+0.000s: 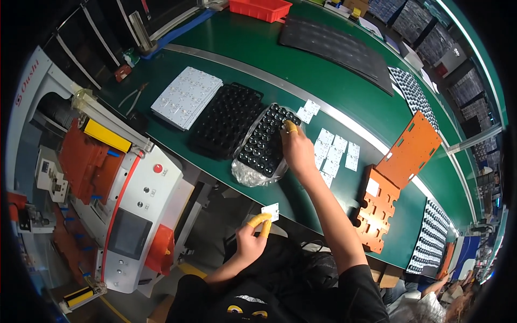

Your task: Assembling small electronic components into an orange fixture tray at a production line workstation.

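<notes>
My left hand (252, 243), with yellow finger covers, pinches a small white circuit board (273, 212) just off the front edge of the green table. Further forward, my right hand (299, 152) reaches down onto a black tray (268, 173) filled with round black lens-like parts (262, 144). Its fingers, one in a yellow cover, are bent together at the tray's right side; their tips and anything between them are hidden. Clear plastic wrap (249, 176) lies bunched around that tray. Several loose white circuit boards (333, 156) lie to the right of my right hand.
Left of the tray stand stacked black trays (226, 121), white board panels (186, 97) and pliers (135, 99). An orange hinged fixture (377, 215) stands open at right. A machine with a screen (129, 234) is at left. A red bin (261, 8) sits at the back.
</notes>
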Demonstrator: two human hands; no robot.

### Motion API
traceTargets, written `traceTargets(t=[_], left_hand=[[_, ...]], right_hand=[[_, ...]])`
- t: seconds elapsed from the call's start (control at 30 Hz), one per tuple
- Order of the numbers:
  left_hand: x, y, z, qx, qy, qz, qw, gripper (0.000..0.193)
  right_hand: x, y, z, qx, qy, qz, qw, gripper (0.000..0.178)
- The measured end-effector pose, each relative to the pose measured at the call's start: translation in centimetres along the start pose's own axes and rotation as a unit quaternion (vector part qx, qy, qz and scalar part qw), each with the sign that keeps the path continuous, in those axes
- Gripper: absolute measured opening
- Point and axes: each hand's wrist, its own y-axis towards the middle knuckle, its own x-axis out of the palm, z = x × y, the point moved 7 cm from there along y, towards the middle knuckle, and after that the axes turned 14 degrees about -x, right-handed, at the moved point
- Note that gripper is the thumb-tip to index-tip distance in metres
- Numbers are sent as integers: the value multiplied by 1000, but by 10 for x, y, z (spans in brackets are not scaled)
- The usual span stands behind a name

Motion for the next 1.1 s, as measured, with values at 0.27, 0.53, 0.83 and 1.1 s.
traceTargets(t=[0.27,0.53,0.83,1.1], left_hand=[[28,27,21,-103,-228,-68,966,29],[80,1,46,-164,-230,-172,944,29],[111,-20,65,-130,-195,-221,947,30],[117,-26,77,-63,-134,-210,967,29]], right_hand=[[-83,-108,-22,193,500,23,844,23],[-115,-215,-30,225,589,151,762,30],[-142,-252,-30,165,391,220,878,31],[-162,-251,-40,102,218,237,941,29]])
